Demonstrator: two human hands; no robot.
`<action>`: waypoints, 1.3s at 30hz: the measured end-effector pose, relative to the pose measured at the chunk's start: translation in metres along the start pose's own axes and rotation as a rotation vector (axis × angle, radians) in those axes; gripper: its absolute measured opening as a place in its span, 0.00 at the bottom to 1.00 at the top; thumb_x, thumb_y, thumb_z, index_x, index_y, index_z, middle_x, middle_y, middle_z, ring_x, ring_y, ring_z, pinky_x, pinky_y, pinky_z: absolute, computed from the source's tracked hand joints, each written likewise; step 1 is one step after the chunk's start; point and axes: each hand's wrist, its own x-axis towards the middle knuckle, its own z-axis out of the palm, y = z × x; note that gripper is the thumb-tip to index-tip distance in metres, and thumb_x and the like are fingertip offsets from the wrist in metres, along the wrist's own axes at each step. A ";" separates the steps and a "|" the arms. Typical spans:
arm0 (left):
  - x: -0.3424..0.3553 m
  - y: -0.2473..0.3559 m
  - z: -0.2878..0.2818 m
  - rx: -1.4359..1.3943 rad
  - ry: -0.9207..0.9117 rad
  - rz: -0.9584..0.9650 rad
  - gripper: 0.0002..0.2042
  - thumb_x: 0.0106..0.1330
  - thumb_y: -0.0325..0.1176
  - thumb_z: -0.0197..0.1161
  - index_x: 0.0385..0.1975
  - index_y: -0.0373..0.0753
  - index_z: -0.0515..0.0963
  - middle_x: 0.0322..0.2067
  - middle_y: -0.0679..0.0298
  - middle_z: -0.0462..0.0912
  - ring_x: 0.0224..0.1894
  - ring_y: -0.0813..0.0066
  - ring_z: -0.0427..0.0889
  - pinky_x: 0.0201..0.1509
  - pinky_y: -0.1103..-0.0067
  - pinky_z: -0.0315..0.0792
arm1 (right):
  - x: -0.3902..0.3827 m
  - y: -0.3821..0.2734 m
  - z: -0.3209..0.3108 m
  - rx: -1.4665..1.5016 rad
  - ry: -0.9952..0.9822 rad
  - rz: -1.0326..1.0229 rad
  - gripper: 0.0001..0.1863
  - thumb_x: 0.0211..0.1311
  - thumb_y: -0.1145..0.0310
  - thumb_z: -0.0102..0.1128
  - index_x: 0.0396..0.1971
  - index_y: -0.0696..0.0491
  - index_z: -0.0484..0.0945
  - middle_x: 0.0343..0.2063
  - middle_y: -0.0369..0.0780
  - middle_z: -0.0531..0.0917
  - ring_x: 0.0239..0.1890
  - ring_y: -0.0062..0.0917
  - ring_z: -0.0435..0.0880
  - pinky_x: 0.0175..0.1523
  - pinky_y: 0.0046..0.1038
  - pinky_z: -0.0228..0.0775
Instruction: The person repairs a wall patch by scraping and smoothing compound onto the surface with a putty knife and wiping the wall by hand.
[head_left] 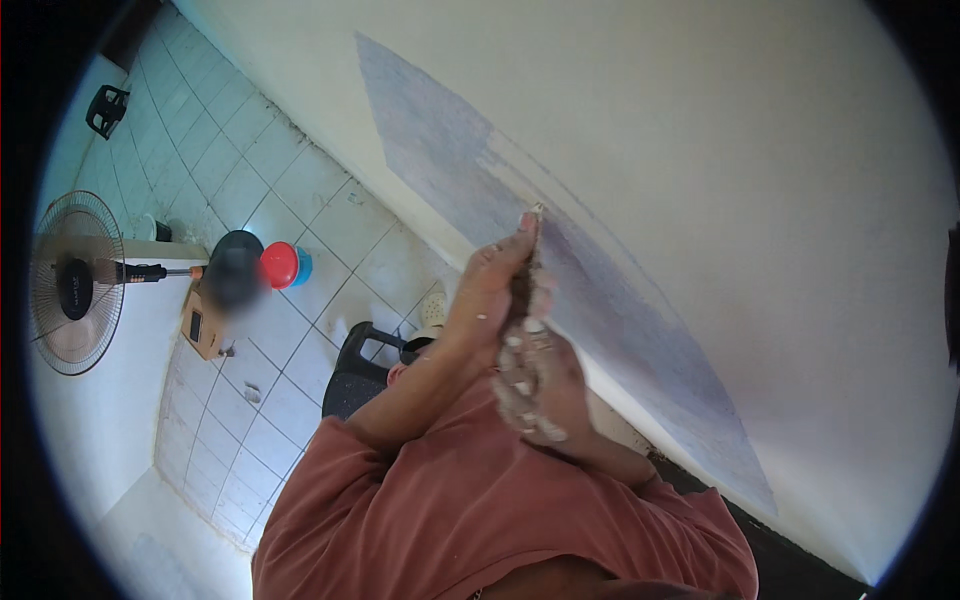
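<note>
My left hand (485, 295) is closed, its fingers pressed together and pointing up toward the wall. A thin, dark-edged piece shows along its inner side, with a whitish tip by the fingertips; its kind I cannot make out. Just below and to the right, touching or nearly touching it, my right hand (545, 385) is curled, its fingers smeared with whitish paste. What the right fingers close on is hidden. Both hands are in front of a cream wall (760, 180), over a long grey-lilac patch (640, 310) with streaks along its upper edge.
A black plastic stool or chair (355, 375) stands by my left arm. On the tiled floor (340, 230) are a blue bucket with a red lid (282, 265), a dark round object (235, 268) and a cardboard box (203, 325). A fan (78, 283) and another black stool (107, 110) are farther left.
</note>
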 end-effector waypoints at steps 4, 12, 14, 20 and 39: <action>0.012 0.000 0.001 -0.008 0.044 0.130 0.19 0.62 0.52 0.48 0.21 0.41 0.66 0.14 0.69 0.67 0.13 0.82 0.66 0.18 0.87 0.63 | 0.008 -0.015 -0.013 -0.012 -0.034 -0.030 0.13 0.65 0.59 0.38 0.27 0.52 0.63 0.11 0.29 0.62 0.05 0.12 0.56 0.07 0.14 0.48; 0.008 -0.015 -0.003 -0.062 0.003 0.022 0.19 0.61 0.52 0.50 0.22 0.41 0.66 0.14 0.69 0.67 0.13 0.80 0.68 0.17 0.86 0.65 | -0.001 -0.002 -0.022 0.023 -0.083 0.018 0.14 0.65 0.56 0.37 0.28 0.52 0.61 0.12 0.31 0.61 0.05 0.13 0.55 0.08 0.14 0.47; -0.002 -0.029 0.006 -0.097 -0.076 0.007 0.19 0.62 0.51 0.49 0.20 0.40 0.66 0.14 0.66 0.69 0.13 0.80 0.69 0.16 0.85 0.65 | -0.017 -0.004 -0.035 0.017 -0.072 0.034 0.15 0.65 0.56 0.37 0.28 0.52 0.61 0.12 0.31 0.61 0.05 0.13 0.55 0.08 0.15 0.47; -0.001 -0.025 0.007 0.092 -0.096 0.052 0.20 0.63 0.51 0.46 0.18 0.40 0.65 0.12 0.66 0.68 0.11 0.80 0.67 0.15 0.86 0.64 | -0.019 -0.008 -0.024 -0.105 0.016 0.017 0.15 0.65 0.55 0.38 0.28 0.52 0.61 0.12 0.31 0.61 0.06 0.14 0.56 0.09 0.15 0.47; 0.017 0.023 -0.002 -0.009 0.163 0.180 0.20 0.62 0.50 0.49 0.16 0.42 0.65 0.10 0.70 0.65 0.10 0.82 0.65 0.13 0.87 0.62 | 0.035 -0.022 0.000 0.021 -0.228 0.007 0.12 0.65 0.59 0.38 0.30 0.52 0.62 0.14 0.32 0.64 0.07 0.15 0.61 0.08 0.17 0.52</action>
